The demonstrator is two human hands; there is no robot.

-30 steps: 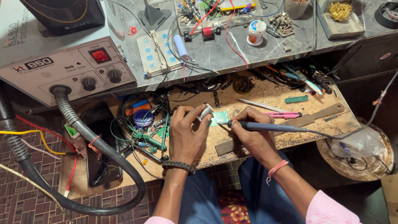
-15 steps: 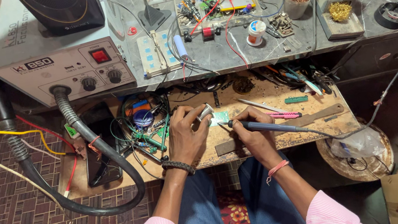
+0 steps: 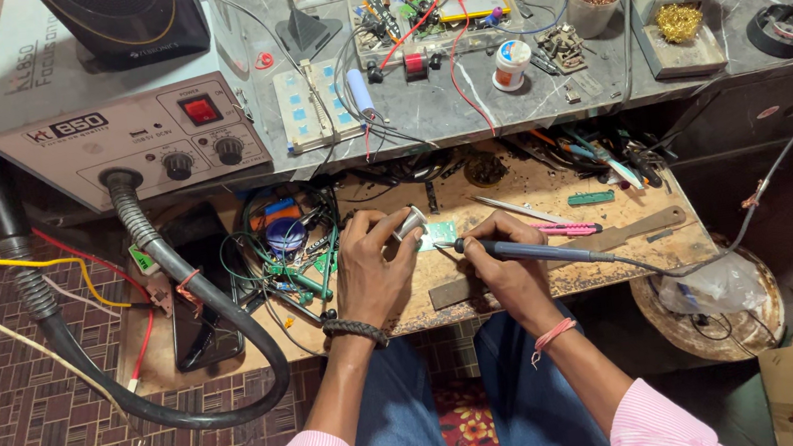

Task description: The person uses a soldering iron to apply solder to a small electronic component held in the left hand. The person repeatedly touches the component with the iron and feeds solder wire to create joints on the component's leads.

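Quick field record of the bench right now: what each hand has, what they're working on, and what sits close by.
left hand: pinches a small metal piece at the board's edge
right hand: pen-style grip on soldering iron, tip at the board
work piece: small green circuit board on wooden shelf
nearby: pink tweezers, wire tangle, hot-air station above left

You see a grey hot-air station (image 3: 119, 136) with its black hose (image 3: 182, 280), a dark speaker (image 3: 125, 19), and pink tweezers (image 3: 564, 230) on the surface (image 3: 603, 182).
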